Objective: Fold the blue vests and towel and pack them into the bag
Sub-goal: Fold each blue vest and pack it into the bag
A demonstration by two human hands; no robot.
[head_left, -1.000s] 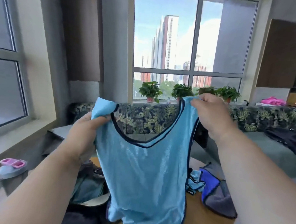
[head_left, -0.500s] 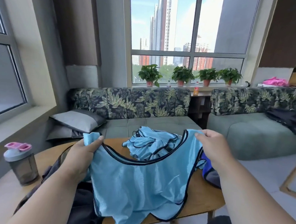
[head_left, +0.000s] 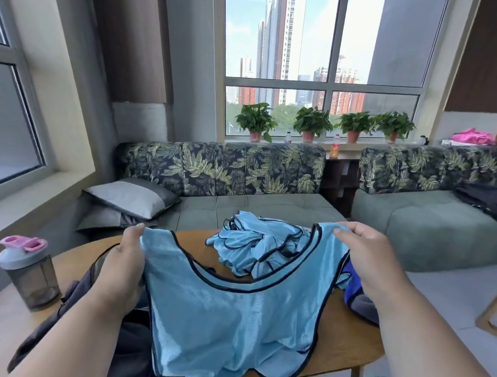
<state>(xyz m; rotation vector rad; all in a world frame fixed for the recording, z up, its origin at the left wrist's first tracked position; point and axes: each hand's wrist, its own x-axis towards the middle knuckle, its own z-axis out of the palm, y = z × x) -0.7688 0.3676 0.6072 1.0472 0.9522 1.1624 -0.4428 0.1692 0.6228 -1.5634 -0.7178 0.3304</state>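
We see, from a head-worn camera looking forward and down, two bare forearms reaching into the centre of the frame over a round wooden table (head_left: 345, 342). The left hand (head_left: 121, 270), left of centre, pinches one shoulder strap of a shiny light-blue vest with dark piping (head_left: 232, 319), thumb on top of the fabric. The right hand (head_left: 365, 261), right of centre, grips the other strap with curled fingers. Between them the vest is spread wide, its scooped neckline facing the camera, and its body drapes down over the table's near edge at the bottom centre. Behind it, in the middle of the table, lies a crumpled heap of more light-blue vests (head_left: 255, 247). A folded royal-blue and grey towel (head_left: 357, 299) sits just beneath the right wrist, partly hidden. A dark grey fabric bag (head_left: 130, 353) lies slumped at the lower left, under the left forearm. At the far left of the table stands a smoky grey shaker bottle with a pink lid (head_left: 27, 270). Beyond the table, a leaf-patterned green sofa (head_left: 227, 184) runs across the middle of the frame, with four potted green plants (head_left: 313, 123) on the windowsill above it.
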